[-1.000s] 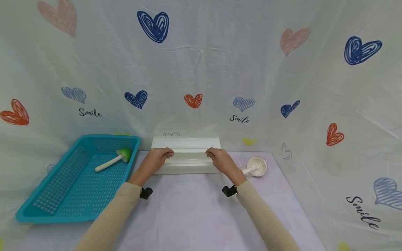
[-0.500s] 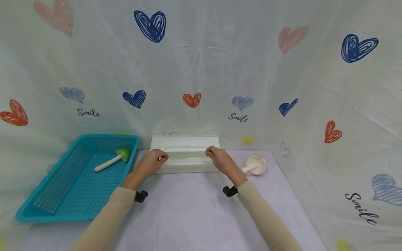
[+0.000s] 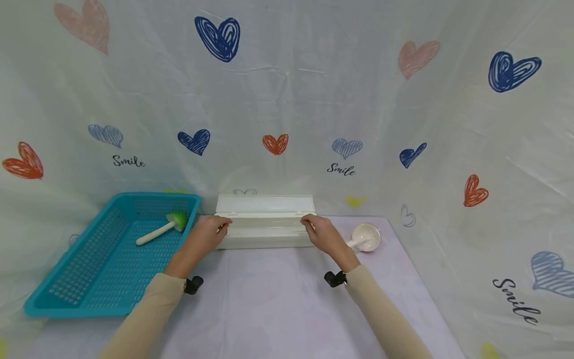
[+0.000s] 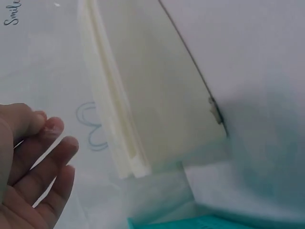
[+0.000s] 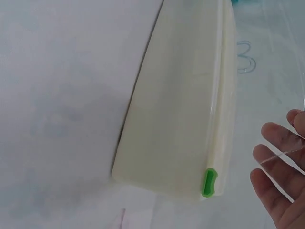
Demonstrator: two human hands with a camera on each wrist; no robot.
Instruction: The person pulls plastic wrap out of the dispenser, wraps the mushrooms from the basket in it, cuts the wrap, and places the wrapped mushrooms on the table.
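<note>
Along the back, the same heart-printed curtain (image 3: 287,89) as half a second ago, only slightly shifted in the head view; below it, the pale worktop (image 3: 269,309), and toward the left the blue basket (image 3: 76,312), unmoved. At the far middle of the worktop, near the curtain, the long white box (image 3: 269,241), seemingly a film dispenser, in the same place as before, with the lid (image 3: 264,203) raised at the back. Above it, the main change: left hand (image 3: 206,235) and right hand (image 3: 325,236) now farther apart than half a second ago, nearer the two ends of the box, with the greater shift on the left. Both pinched, seemingly on clear film (image 5: 280,155), with a glinting edge across the right hand in the right wrist view; on the left, only a faint shine at the fingertips, too little for tracing the whole sheet. By judgement, now a broader, more even hold, less apt to bunch the film in the middle. Inside the basket, untouched, the green-headed utensil (image 3: 178,221); right of the box, equally unmoved, the white ladle (image 3: 367,237). Smallest, near the box's right end, the green tab (image 5: 209,182), apart from the right hand.
</note>
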